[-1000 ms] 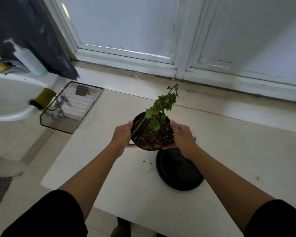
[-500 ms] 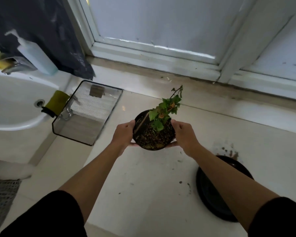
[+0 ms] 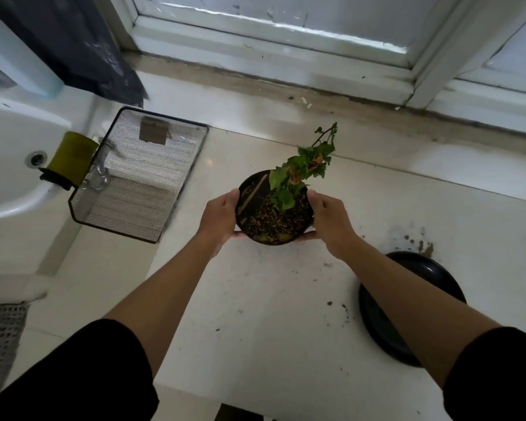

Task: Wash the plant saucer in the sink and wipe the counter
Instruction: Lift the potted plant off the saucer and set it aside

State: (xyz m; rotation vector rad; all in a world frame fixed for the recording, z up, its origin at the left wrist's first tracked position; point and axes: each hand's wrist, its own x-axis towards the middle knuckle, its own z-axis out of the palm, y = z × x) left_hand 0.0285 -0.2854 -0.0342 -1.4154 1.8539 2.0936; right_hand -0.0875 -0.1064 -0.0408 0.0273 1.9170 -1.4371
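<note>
Home washroom corner: white basin (image 3: 3,189), soap bottle (image 3: 19,59) at its rim, pale counter (image 3: 255,314) under a window (image 3: 255,34)

A pale, glossy counter (image 3: 286,314) runs below a window sill, its near edge crossing the bottom of the view. Toward the right a black plant saucer (image 3: 428,268) lies flat on it, partly hidden behind a forearm. Dark soil crumbs and smears (image 3: 419,243) mark the surface just behind the saucer, with finer specks scattered toward the middle. At the counter's left edge sits a black wire-mesh tray (image 3: 140,183) — rectangular, with a small tag on its far wall. Mid-counter, a black plant pot (image 3: 274,220) is gripped between the left hand (image 3: 219,217) and right hand (image 3: 328,220) — whether its base touches the surface cannot be told.
</note>
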